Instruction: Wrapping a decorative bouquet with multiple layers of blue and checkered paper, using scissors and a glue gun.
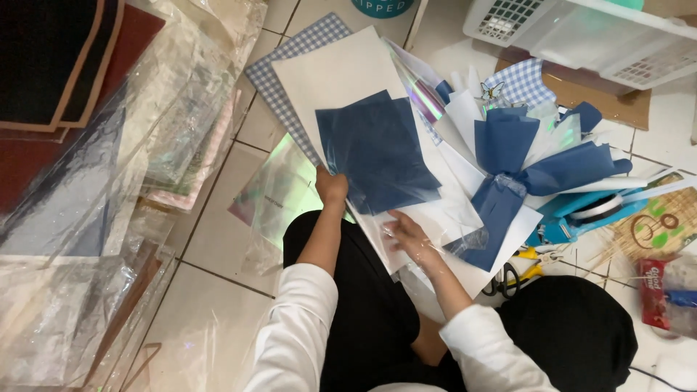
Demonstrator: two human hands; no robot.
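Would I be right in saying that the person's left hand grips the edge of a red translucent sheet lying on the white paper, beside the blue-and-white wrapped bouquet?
Not quite: the head view shows the translucent sheet is dark blue, not red. The left hand does grip its edge on the white paper, beside the blue-and-white wrapped bouquet.

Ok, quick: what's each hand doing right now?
Left hand: grip closed on the dark blue sheet.
Right hand: open, flat under clear film on the white paper.
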